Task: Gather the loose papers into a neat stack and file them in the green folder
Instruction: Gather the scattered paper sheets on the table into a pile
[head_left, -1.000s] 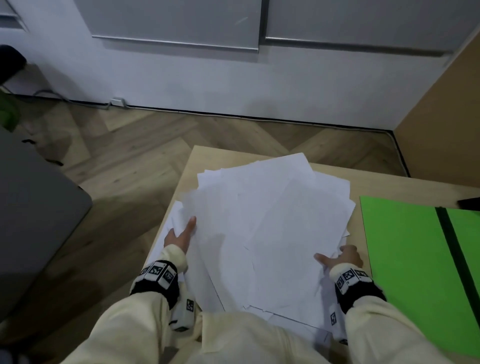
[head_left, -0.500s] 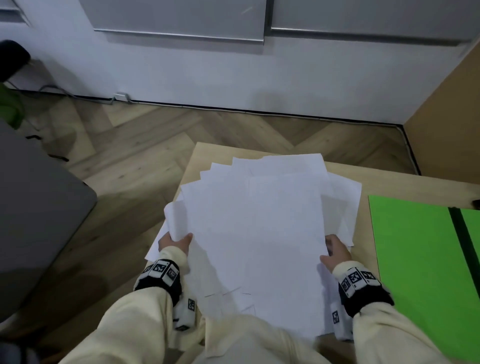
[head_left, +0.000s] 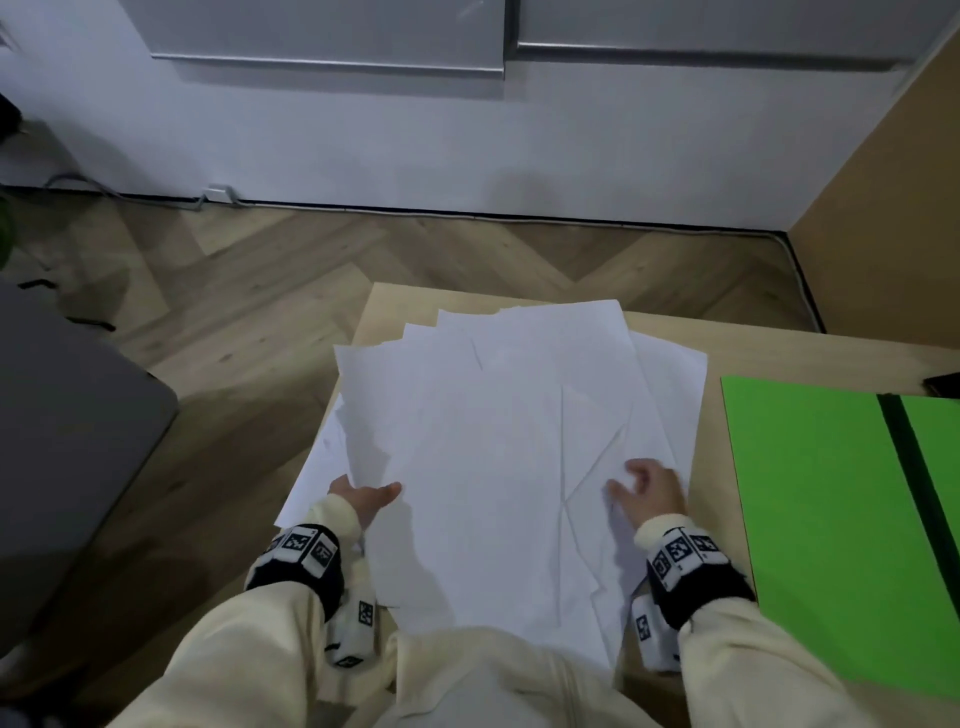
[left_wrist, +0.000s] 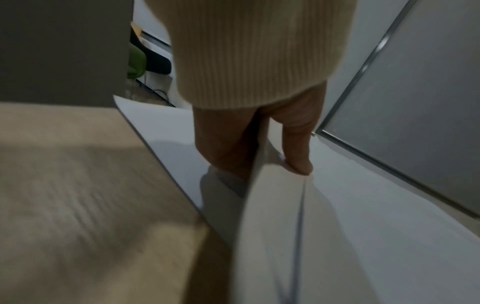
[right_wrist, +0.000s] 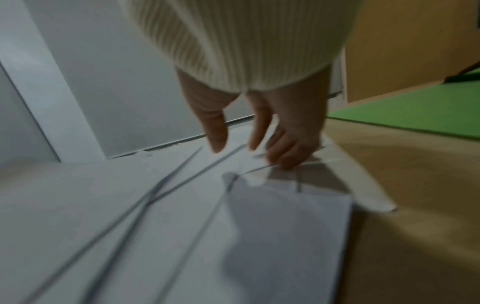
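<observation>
Left hand (head_left: 363, 499): thumb on top, fingers beneath, pinching left edge of papers (head_left: 509, 441); that edge lifted. Papers: loose white sheets, fanned and unaligned, on left part of worktop (head_left: 779, 353). Right hand (head_left: 649, 491): fingers loosely curled, thumb apart, fingertips touching top sheets at right side, nothing gripped. Green folder (head_left: 810, 519): flat on worktop, just right of papers, narrow bare strip between.

Upper centre, the right hand (right_wrist: 280, 123) sets loosely bent fingertips on overlapping white papers (right_wrist: 130, 236) filling the lower left; bare bench (right_wrist: 420, 205) right, green folder (right_wrist: 415, 111) upper right.
</observation>
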